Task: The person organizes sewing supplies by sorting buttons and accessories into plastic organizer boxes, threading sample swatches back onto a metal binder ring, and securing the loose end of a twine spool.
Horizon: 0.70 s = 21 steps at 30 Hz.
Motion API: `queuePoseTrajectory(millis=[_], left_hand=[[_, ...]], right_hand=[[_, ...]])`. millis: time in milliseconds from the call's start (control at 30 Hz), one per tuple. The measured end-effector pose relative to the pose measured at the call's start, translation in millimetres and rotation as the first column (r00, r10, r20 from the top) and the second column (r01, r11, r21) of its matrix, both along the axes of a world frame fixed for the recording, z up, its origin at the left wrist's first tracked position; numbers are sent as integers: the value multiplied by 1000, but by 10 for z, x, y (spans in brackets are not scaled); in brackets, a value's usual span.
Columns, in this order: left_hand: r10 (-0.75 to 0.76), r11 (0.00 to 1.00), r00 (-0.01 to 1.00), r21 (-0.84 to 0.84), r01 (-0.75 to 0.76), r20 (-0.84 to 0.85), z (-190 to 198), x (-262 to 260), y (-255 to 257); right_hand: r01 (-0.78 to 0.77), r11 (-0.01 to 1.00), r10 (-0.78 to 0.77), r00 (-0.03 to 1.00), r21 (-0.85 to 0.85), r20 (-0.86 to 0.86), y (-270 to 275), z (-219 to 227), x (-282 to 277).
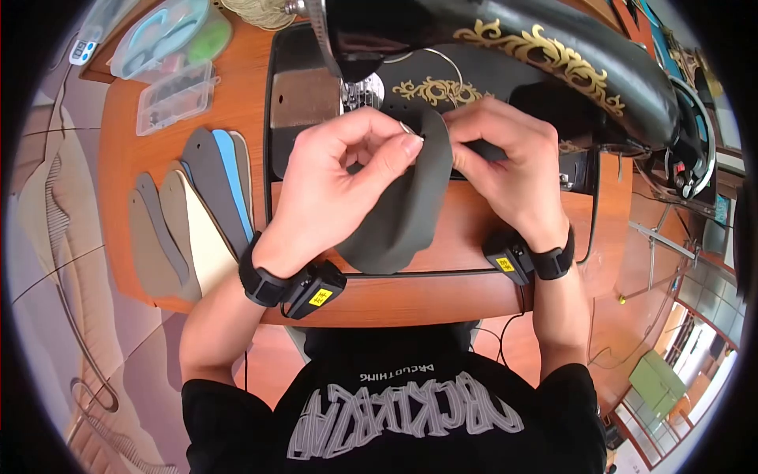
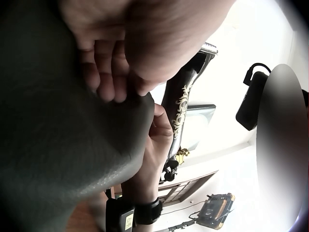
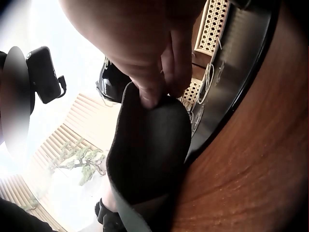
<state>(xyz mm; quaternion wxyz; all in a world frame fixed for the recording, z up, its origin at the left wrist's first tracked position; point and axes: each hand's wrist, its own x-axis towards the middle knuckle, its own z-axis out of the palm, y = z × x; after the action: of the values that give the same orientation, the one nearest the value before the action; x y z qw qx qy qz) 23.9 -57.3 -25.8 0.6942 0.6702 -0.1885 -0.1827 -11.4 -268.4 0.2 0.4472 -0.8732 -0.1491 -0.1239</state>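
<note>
A dark grey-green leather piece (image 1: pixel 395 225), long with rounded ends, hangs curved between both hands in the head view. My left hand (image 1: pixel 355 162) pinches its upper edge between thumb and forefinger. On the other side, my right hand (image 1: pixel 509 154) pinches the same upper end. The right wrist view shows the right thumb (image 3: pixel 148 96) pressed over the rim of the bent leather, its inner face dark. From the left wrist, the leather's smooth outer face (image 2: pixel 67 145) fills much of the view, and the left fingers (image 2: pixel 108 77) curl at its edge.
A black sewing machine (image 1: pixel 553 71) with gold ornament stands behind the hands on a wooden table (image 1: pixel 316 312). Several long rounded flat pieces (image 1: pixel 209 166) lie fanned out at left. Beyond them are a clear plastic box (image 1: pixel 175 96) and a light-blue container (image 1: pixel 162 35).
</note>
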Motion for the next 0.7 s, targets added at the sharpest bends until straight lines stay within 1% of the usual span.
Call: queuePoseTrajectory(millis=[33, 100, 133, 233, 267, 300, 333, 367, 400, 433, 500, 533, 567, 633, 700], left_hand=[[4, 1000, 1000, -4, -4, 8, 12, -9, -9], [10, 999, 999, -42, -12, -31, 41, -21, -14], [-46, 999, 998, -14, 45, -49, 79, -14, 14], [-41, 999, 999, 18, 42, -35, 71, -15, 13], [-32, 999, 999, -3, 32, -44, 52, -17, 4], [-35, 999, 998, -6, 34, -44, 40, -14, -1], [-21, 1000, 1000, -9, 21, -16, 24, -14, -4], [-6, 1000, 1000, -10, 6, 9, 6, -21, -6], [-8, 1000, 1000, -9, 8, -5, -2, -37, -8], [-3, 1000, 1000, 1, 3, 8, 2, -40, -13], [4, 1000, 1000, 14, -4, 14, -6, -36, -16], [-8, 1000, 999, 12, 8, 33, -16, -33, -15], [-20, 1000, 998, 9, 19, 59, -23, -21, -16], [-16, 1000, 997, 18, 15, 72, -40, -22, -13], [-13, 1000, 996, 25, 11, 91, -47, -21, -23]], right_hand=[[-4, 1000, 4, 1000, -4, 8, -5, 0, -3], [-49, 999, 49, 999, 16, 25, -23, -8, 3], [-85, 996, 84, 996, 21, 43, -42, -10, 12], [-68, 997, 67, 995, 23, 69, -25, -12, 14], [-96, 992, 108, 981, -81, 161, -58, 19, 49], [-93, 992, 106, 981, -84, 160, -36, 12, 50], [-26, 993, 16, 996, 112, 90, 14, -14, 34], [58, 953, -61, 998, 298, 1, 42, -46, 10], [79, 973, -85, 996, 216, 18, -13, -84, 16], [139, 914, -136, 990, 381, -35, 21, -140, 22], [240, 856, -139, 960, 457, -243, 1, -75, 32], [261, 818, -116, 948, 513, -297, 24, -77, 33], [261, 817, -115, 947, 513, -299, 6, -74, 53], [234, 819, 64, 870, 524, -488, -47, -77, 76], [232, 813, 82, 862, 534, -500, -41, -102, 85]])
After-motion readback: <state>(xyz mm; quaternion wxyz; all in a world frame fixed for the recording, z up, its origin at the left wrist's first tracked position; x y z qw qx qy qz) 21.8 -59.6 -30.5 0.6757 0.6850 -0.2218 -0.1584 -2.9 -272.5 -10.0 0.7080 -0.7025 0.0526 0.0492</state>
